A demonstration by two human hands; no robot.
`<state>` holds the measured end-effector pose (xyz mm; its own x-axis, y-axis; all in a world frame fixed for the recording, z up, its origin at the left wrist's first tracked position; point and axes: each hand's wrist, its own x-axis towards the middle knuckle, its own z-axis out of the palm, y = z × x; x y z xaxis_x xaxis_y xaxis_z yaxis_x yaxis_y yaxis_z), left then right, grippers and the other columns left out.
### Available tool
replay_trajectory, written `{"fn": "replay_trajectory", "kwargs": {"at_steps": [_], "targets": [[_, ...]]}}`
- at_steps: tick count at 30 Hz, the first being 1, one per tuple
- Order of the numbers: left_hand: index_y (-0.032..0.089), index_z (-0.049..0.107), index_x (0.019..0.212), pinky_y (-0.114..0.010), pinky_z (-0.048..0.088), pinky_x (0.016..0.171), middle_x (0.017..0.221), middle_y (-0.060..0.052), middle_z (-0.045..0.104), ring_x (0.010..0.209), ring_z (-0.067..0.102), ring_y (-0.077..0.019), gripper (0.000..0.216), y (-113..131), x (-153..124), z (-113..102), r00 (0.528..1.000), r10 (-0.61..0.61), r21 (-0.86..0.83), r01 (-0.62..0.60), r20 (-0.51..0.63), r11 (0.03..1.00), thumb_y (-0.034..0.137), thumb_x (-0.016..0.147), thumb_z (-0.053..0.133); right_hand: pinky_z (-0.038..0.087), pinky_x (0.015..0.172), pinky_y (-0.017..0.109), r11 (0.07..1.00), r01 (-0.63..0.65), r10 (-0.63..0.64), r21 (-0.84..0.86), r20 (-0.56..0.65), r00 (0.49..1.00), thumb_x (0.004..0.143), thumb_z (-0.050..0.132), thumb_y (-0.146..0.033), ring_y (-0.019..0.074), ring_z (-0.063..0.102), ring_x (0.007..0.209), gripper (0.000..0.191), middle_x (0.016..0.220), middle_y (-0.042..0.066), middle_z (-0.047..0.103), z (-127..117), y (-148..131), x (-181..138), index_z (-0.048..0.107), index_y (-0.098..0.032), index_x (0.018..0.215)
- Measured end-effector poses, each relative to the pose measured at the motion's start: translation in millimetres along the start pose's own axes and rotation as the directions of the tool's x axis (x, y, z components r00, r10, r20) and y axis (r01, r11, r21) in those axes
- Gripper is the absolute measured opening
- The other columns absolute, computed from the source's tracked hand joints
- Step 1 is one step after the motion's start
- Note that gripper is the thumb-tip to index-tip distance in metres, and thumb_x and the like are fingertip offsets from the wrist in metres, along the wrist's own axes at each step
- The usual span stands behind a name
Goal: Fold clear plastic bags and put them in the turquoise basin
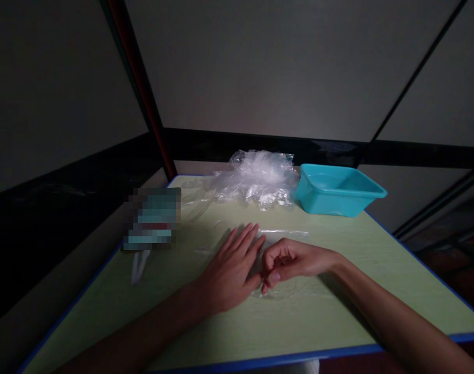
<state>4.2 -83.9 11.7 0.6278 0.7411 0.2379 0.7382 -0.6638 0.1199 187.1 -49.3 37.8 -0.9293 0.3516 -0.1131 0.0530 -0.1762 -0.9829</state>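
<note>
A thin clear plastic bag point(287, 288) lies flat on the pale green table, partly hidden beneath both hands. My left hand point(231, 270) rests palm down over it, fingers stretched out and slightly apart. Close to the left thumb, my right hand point(287, 259) is closed, its thumb and fingers pinching the see-through film. Where exactly the film sits between those fingers is hard to make out. One straight edge of the bag catches the light just above the right hand.
A crumpled heap of clear plastic bags point(260, 176) sits at the table's back. Beside it, at the back right, stands a turquoise plastic basin point(334, 202). A pixelated flat object point(154, 218) with a white strap point(140, 265) lies at the left edge. Blue edging rims the table point(205, 343); walls rise behind.
</note>
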Motion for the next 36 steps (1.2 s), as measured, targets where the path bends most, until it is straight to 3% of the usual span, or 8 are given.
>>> {"fn": "replay_trajectory", "kwargs": {"at_steps": [9,22,36], "targets": [[0.012,0.021,0.132,-0.043,0.011,0.105,0.143,-0.013,0.015,0.131,0.006,-0.0224,0.061,-6.0,0.1,1.4,0.997,-0.037,0.032,0.035,0.060,0.999,0.031,0.079,0.043,0.043,0.066,0.022,0.998,-0.065,0.066,-0.013,0.090,0.994,0.073,0.063,-0.030,0.0102,0.061,0.077,0.023,0.068,0.000,0.058,1.8,6.6,3.8,0.052,-0.012,0.065],[0.013,0.030,0.128,-0.044,0.015,0.105,0.141,-0.013,0.020,0.131,0.011,-0.0234,0.051,-7.7,-0.4,1.7,0.995,-0.078,0.010,0.078,0.058,0.997,0.034,0.083,0.042,0.044,0.058,0.020,0.994,-0.100,0.098,0.053,0.045,0.994,0.070,0.066,-0.032,0.0069,0.060,0.060,0.024,0.063,-0.002,0.061,-6.8,9.6,2.1,0.052,-0.012,0.069],[0.013,0.032,0.127,-0.045,0.015,0.104,0.141,-0.014,0.023,0.130,0.012,-0.0249,0.049,-11.8,-1.3,1.7,0.995,-0.091,0.018,0.091,0.050,0.996,0.034,0.083,0.041,0.035,0.048,0.016,0.978,-0.174,0.181,-0.110,0.055,0.982,0.071,0.062,-0.041,0.0043,0.057,0.056,0.031,0.061,-0.005,0.056,-6.8,2.8,1.1,0.048,-0.014,0.067]]}}
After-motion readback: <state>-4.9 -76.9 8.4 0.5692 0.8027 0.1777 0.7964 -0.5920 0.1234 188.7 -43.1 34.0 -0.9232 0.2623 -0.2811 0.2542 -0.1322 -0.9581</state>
